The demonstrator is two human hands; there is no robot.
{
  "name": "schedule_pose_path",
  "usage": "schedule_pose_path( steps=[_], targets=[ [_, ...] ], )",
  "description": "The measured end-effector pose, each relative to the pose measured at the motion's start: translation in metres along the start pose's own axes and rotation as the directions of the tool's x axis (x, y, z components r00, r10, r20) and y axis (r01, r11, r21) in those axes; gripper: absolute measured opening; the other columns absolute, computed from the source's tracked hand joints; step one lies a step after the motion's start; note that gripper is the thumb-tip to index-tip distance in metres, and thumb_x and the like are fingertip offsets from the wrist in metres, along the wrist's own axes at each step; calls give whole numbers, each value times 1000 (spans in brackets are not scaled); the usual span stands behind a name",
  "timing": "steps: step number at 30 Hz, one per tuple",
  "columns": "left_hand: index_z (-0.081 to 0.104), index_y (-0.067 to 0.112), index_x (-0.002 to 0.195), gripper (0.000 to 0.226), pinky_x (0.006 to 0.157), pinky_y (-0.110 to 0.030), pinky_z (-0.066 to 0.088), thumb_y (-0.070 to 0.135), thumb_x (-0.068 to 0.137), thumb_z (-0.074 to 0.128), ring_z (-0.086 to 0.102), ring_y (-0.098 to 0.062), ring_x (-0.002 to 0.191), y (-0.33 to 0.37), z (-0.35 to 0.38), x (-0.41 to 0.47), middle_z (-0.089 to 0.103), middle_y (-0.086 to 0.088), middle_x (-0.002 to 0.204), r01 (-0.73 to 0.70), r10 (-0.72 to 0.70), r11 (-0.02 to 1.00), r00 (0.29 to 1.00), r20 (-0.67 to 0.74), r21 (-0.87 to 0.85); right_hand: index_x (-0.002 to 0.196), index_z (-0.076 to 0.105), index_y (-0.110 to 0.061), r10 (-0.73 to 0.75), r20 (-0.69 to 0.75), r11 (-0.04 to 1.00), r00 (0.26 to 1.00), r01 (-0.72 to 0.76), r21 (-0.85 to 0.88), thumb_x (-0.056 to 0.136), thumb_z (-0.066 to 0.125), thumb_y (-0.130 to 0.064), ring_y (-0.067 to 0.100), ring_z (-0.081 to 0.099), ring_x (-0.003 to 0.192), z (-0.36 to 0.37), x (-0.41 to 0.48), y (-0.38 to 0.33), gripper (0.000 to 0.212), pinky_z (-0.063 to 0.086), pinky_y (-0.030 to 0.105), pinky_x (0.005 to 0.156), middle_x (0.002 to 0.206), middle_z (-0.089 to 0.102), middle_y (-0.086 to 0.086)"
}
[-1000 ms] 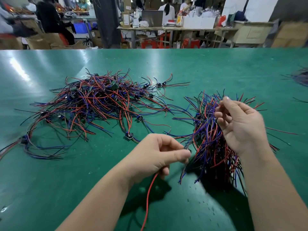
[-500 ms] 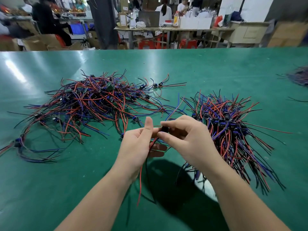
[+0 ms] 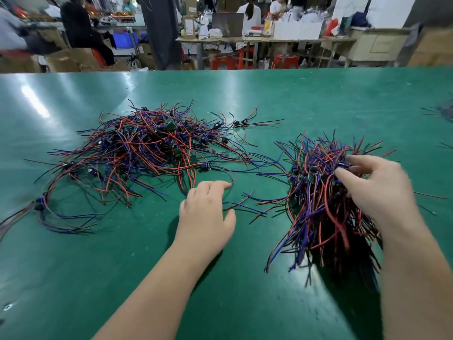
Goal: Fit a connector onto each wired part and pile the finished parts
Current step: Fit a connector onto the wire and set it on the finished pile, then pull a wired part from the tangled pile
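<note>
A wide tangle of red, blue and black wired parts [image 3: 147, 148] lies on the green table [image 3: 245, 94] at the left. A tighter pile of parts [image 3: 321, 204] lies at the right. My right hand [image 3: 377, 187] hovers on top of this right pile, thumb and fingers spread among its small black connectors; I see nothing pinched. My left hand [image 3: 206, 214] sits low over the table between the piles, fingers loosely curved and holding nothing. Its fingertips are close to a thin looped wire [image 3: 232, 177]. A few loose wires [image 3: 245, 204] lie just right of it.
Another small bunch of wires [image 3: 443, 111] shows at the table's far right edge. Beyond the table's far edge are workbenches, cardboard boxes, red stools and several people.
Half a second ago both hands met at the middle, holding one wired part. Now they have separated: the right hand moved onto the right pile and the left hand dropped toward the table, empty.
</note>
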State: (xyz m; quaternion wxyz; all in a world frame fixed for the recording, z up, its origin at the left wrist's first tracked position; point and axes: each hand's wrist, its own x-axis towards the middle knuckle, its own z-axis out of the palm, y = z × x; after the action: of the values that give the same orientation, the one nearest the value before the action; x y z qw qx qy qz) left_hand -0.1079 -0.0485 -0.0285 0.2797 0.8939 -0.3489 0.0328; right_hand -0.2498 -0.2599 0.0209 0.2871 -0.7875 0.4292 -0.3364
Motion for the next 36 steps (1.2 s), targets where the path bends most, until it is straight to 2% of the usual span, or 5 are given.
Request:
schedule_pose_path(
  steps=[11, 20, 23, 29, 36],
  targets=[
    [-34, 57, 131, 123, 91, -40, 47, 26, 81, 74, 61, -21, 90, -11, -11, 6, 64, 3, 106, -26, 25, 996, 1000, -8, -81, 91, 66, -28, -344, -330, 874, 879, 428, 230, 82, 58, -10, 15, 53, 57, 13, -27, -32, 23, 44, 26, 59, 89, 60, -1],
    [60, 18, 127, 41, 88, -38, 47, 9, 87, 65, 63, -23, 92, -11, -13, 14, 69, -1, 96, -261, 215, 952, 943, -255, -162, 82, 70, -21, -420, -101, 792, 902, 418, 445, 81, 59, -7, 14, 56, 57, 35, -53, -48, 18, 41, 22, 55, 69, 61, -11],
    [67, 20, 108, 25, 64, -31, 55, 6, 88, 65, 62, -16, 75, 4, -24, 9, 67, 5, 88, -298, 6, 738, 900, -436, -605, 77, 71, -23, -384, 145, 779, 912, 236, 580, 74, 53, -9, 7, 49, 43, 42, -62, -54, 23, 36, 18, 44, 53, 60, -8],
    [65, 16, 97, 30, 48, -14, 50, 14, 67, 68, 64, -5, 57, 29, -36, 3, 64, 5, 68, 16, -199, -120, 979, 40, -993, 98, 67, -25, -478, 384, 790, 790, 195, 581, 76, 61, -8, 11, 58, 66, 51, -73, -56, 28, 48, 25, 62, 83, 68, -4],
    [59, 12, 106, 41, 53, -16, 52, 8, 66, 67, 67, -8, 59, 33, -40, 0, 70, -2, 68, 50, -152, -226, 985, 86, -973, 103, 66, -13, -488, 529, 591, 694, -183, 785, 73, 72, -3, 18, 69, 76, 48, -75, -60, 32, 52, 22, 63, 85, 73, 7]
  ],
)
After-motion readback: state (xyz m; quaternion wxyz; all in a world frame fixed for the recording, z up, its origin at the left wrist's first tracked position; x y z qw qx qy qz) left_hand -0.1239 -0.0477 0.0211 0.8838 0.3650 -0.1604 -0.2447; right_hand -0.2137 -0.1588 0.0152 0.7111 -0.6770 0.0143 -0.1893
